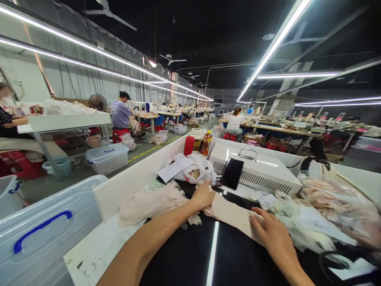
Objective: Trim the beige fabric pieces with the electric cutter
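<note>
A beige strip of fabric (pixel 230 214) lies across the black worktop (pixel 190 258). My left hand (pixel 203 195) is closed on its far end, fingers curled down onto the cloth. At the near end, my right hand (pixel 269 230) rests flat on the fabric with fingers stretched out. A pile of beige fabric pieces (pixel 149 202) lies just left of my left hand. A dark phone (pixel 232 173) leans against a white metal box (pixel 256 169) behind the fabric.
White bags and paper (pixel 187 169) sit behind my left hand, with a red bottle (pixel 188 145) and jars beyond. Clear bags of beige cloth (pixel 327 206) fill the right. A blue-handled plastic bin (pixel 44 234) stands at left. Other people sit at sewing tables (pixel 120 113) further off.
</note>
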### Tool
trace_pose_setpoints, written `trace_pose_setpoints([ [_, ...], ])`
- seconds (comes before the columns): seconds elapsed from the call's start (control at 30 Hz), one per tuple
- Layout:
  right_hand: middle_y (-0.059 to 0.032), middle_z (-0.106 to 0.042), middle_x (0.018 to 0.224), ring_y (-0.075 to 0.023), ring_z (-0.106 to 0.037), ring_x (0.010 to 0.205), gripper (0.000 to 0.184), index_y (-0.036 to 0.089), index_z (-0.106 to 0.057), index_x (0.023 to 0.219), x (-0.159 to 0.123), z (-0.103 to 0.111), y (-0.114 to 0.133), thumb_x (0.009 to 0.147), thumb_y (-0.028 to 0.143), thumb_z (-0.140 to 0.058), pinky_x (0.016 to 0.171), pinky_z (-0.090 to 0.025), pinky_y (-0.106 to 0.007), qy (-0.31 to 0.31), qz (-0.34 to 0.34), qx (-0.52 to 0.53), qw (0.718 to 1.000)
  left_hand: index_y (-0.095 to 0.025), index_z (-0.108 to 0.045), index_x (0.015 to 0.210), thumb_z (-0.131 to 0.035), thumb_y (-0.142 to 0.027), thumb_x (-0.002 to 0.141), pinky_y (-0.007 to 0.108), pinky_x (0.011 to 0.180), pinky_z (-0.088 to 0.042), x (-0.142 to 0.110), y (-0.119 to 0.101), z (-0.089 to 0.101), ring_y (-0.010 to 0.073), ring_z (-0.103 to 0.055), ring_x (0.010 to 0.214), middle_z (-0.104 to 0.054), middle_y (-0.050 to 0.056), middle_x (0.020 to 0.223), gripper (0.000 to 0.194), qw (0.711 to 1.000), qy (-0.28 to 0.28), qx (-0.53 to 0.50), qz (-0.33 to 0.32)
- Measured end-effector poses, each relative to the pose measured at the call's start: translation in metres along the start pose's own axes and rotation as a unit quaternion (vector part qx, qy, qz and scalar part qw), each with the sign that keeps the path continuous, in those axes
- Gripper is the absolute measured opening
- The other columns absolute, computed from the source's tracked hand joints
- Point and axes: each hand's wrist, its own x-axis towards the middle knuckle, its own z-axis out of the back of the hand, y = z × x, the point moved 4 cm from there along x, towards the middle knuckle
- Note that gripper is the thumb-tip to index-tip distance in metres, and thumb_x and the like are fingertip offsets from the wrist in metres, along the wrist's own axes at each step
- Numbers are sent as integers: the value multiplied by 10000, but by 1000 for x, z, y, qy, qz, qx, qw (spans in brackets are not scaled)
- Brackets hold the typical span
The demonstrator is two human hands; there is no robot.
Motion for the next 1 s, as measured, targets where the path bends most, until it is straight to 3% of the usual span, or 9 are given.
trace_pose_setpoints([
  [0.1,-180,-803,1213,-472,-726,1129,596,233,-788,1132,1,0,1,856,691,-523,1052,-515,-670,14,24,-4,1000,-168,-650,1449,-732,-271,1046,523,1120,-548,-11,-5,25,316,-696,1269,-709,135,1392,423,998,33,43,-28],
  [0.2,-138,-810,1223,-440,-754,1099,577,263,-793,1169,0,2,10,879,689,-533,1018,-552,-647,35,45,-5,998,-183,-763,1236,-669,-214,1016,396,1051,-534,-32,0,70,317,-728,1185,-774,108,1218,241,994,45,83,-51],
  [0.3,-116,-814,1217,-415,-768,1093,537,282,-802,1165,-5,6,25,898,671,-546,1013,-577,-623,47,66,9,997,-191,-752,1077,-632,-247,1009,373,981,-516,-61,22,122,305,-723,1073,-769,96,1106,149,992,21,121,-36],
  [0.4,-106,-817,1195,-399,-768,1115,495,298,-821,1113,-14,6,39,920,662,-544,1016,-595,-595,50,85,22,995,-186,-705,1021,-659,-322,970,366,891,-497,-90,54,157,303,-694,975,-747,97,1030,152,990,-4,142,-1],
  [0.47,-98,-818,1198,-387,-769,1138,474,305,-823,1091,-21,2,45,933,654,-545,1021,-604,-577,58,93,32,993,-189,-684,962,-723,-338,896,340,821,-475,-105,74,164,283,-676,910,-737,78,989,167,990,0,137,14],
  [0.57,-91,-824,1197,-372,-777,1165,437,304,-818,1078,-28,-3,52,958,630,-553,1031,-621,-550,62,110,51,991,-199,-660,870,-675,-342,896,302,772,-446,-115,95,159,239,-657,857,-723,39,915,146,994,6,108,15],
  [0.7,-83,-845,1152,-343,-810,1117,382,304,-832,1035,-35,-1,65,958,608,-614,934,-676,-452,88,147,74,982,-205,-642,825,-566,-366,931,292,782,-436,-113,103,157,223,-635,864,-706,23,876,207,998,-4,60,-8],
  [0.83,-78,-850,1106,-307,-819,1020,360,290,-836,1006,-46,10,84,965,587,-637,928,-675,-420,95,143,106,979,-220,-578,806,-512,-453,955,316,804,-437,-114,84,173,231,-591,858,-653,21,838,284,999,-36,21,-30],
  [1.0,-100,-840,1157,-300,-798,1079,421,273,-825,1133,-73,11,118,949,628,-693,933,-658,-416,164,87,171,967,-232,-498,816,-440,-618,1004,301,757,-423,-138,29,180,198,-498,802,-522,-14,802,434,997,-28,-42,-64],
])
